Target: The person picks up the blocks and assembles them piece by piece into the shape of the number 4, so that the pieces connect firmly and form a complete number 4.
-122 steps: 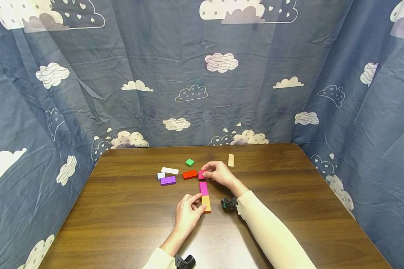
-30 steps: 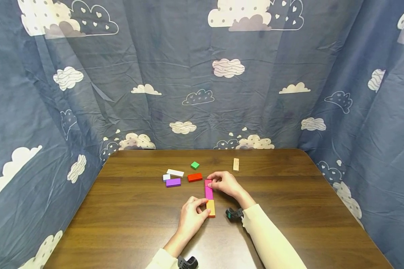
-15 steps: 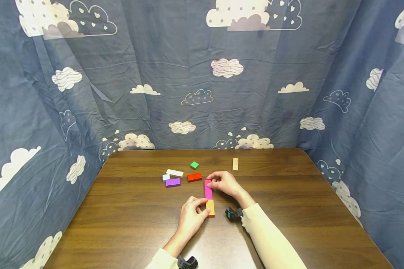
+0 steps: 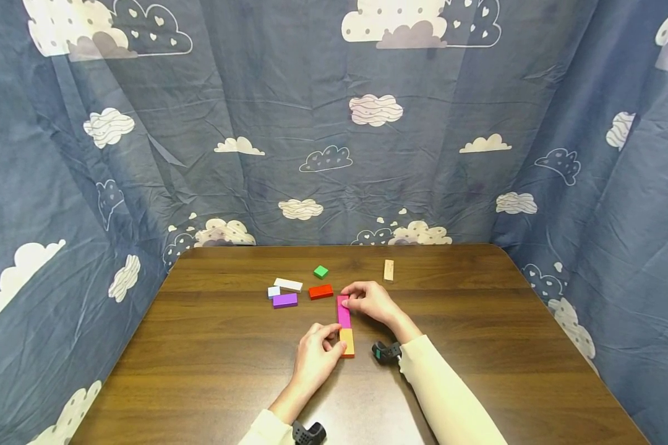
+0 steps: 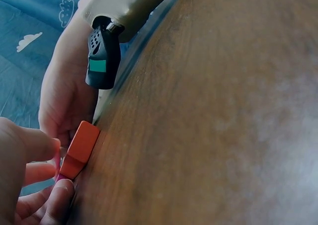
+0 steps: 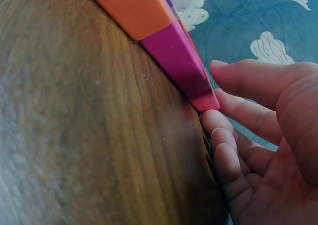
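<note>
An orange block point(image 4: 347, 343), a magenta block point(image 4: 343, 317) and a pink block point(image 4: 342, 300) lie end to end in a row on the wooden table. At the row's near end, my left hand point(image 4: 314, 356) holds the orange block with thumb and index finger at its left side. My right hand point(image 4: 370, 301) pinches the pink block at the far end, its thumb over the top and fingertips at the end. The right wrist view shows the magenta block point(image 6: 176, 61) flush against the orange block point(image 6: 131, 9). In the left wrist view, fingertips border the orange block point(image 5: 82, 145).
Left of the row lie a red block point(image 4: 320, 292), a purple block point(image 4: 285, 301), a pale blue block point(image 4: 274, 292) and a white block point(image 4: 288, 284). Further back are a green block point(image 4: 320, 272) and a bare wood block point(image 4: 388, 270). A patterned curtain point(image 4: 323, 123) hangs behind the table.
The pink block, earlier beside the red block with a gap to the magenta block, now meets the magenta block's far end. Over the last second both hands stay nearly still.
</note>
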